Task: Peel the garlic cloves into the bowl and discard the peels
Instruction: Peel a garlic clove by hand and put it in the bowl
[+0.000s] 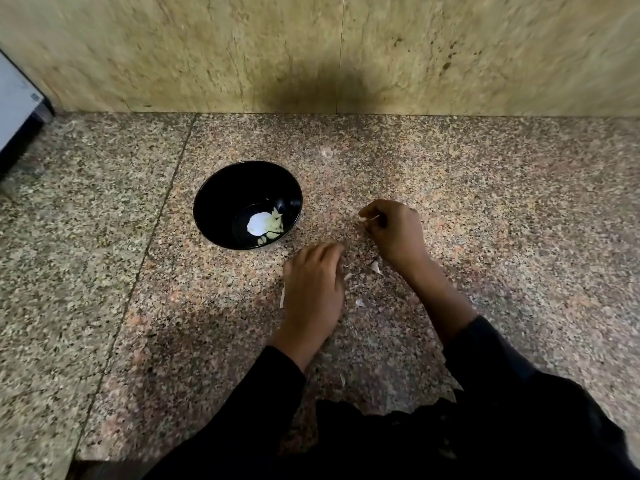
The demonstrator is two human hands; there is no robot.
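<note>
Right hand [394,230] fingers pinch thin pale peel scrap [367,218] for discarding; left hand [313,289] fingers relaxed, sweeping speckled granite desk [485,202] beside round black bowl [207,202].

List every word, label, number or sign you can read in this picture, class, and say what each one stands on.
None can be read.
Grey appliance at the left edge: a small dark mark on its side, too small and blurred to read.
Black bowl, stone counter and wall: no writing shows.
</note>
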